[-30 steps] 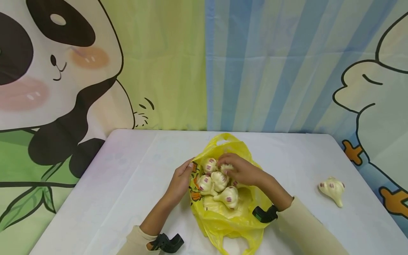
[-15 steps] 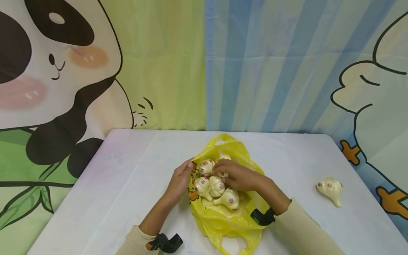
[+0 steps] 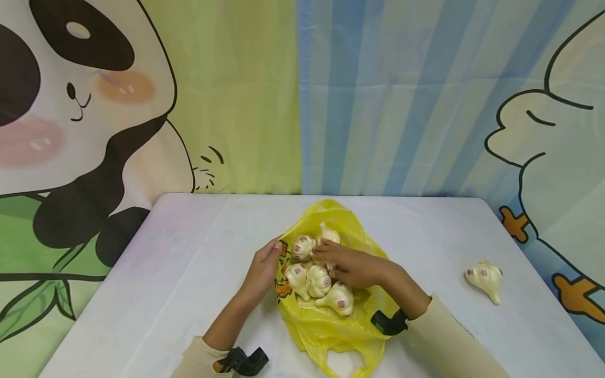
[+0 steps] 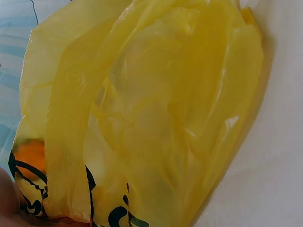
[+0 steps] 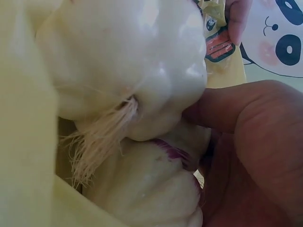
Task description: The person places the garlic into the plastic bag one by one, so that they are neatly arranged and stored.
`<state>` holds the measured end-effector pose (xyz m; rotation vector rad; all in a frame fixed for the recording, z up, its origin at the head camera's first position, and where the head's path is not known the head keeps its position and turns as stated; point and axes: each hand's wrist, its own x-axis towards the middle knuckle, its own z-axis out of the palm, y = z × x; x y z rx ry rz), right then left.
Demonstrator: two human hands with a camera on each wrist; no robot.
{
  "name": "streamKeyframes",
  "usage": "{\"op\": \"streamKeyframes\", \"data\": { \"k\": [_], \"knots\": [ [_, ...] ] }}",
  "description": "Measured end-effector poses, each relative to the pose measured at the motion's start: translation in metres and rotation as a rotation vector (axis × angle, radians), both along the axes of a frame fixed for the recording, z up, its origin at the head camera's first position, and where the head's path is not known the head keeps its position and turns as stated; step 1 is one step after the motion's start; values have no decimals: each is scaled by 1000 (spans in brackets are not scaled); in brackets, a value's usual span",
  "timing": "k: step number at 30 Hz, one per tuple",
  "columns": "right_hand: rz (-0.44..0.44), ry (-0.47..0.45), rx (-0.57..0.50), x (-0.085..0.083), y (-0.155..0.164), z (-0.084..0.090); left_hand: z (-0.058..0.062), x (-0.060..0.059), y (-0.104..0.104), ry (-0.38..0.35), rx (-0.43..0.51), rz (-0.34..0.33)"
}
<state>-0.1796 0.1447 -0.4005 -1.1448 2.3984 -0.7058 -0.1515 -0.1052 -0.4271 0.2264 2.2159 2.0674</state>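
Five garlic bulbs (image 3: 317, 273) lie bagged; one bulb (image 3: 483, 276) waits outside; left hand (image 3: 261, 266) pinches the yellow bag (image 3: 331, 325) rim; right hand (image 3: 352, 265) grips a bulb.

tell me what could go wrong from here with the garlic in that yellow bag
1. The garlic bulbs are heaped loosely in the open yellow bag, so the right hand reaching among them might nudge one out onto the table.
2. Only the left hand pinches the thin bag's edge; a tug could tear or collapse it.
3. The lone bulb lies near the table's right edge and might roll off.
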Motion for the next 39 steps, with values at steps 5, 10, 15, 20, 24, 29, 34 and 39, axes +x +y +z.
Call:
{"op": "streamKeyframes", "data": {
  "k": [5, 10, 15, 20, 24, 29, 34, 39],
  "knots": [
    [-8, 16, -44, -1, 0, -1, -1, 0, 0, -8, 4, -3],
    [-24, -7, -97, -2, 1, -1, 0, -1, 0, -7, 0, 2],
    [-83, -61, -170, -2, 3, 1, 0, -1, -1, -6, 12, 2],
    [-109, -66, -258, -1, 5, 2, 1, -1, -1, -4, 3, 10],
    [-113, -47, -319, 1, 8, 6, 1, -1, -1, -7, 1, 13],
    [-133, -21, -353, 10, 13, 14, 1, -2, -1, -10, 0, 19],
    [-161, 17, -389, 18, 23, 20, 2, -2, 0, -17, 4, 16],
    [-187, 77, -436, 22, 36, 21, 1, -2, 0, -16, 3, 15]
  ]
}}
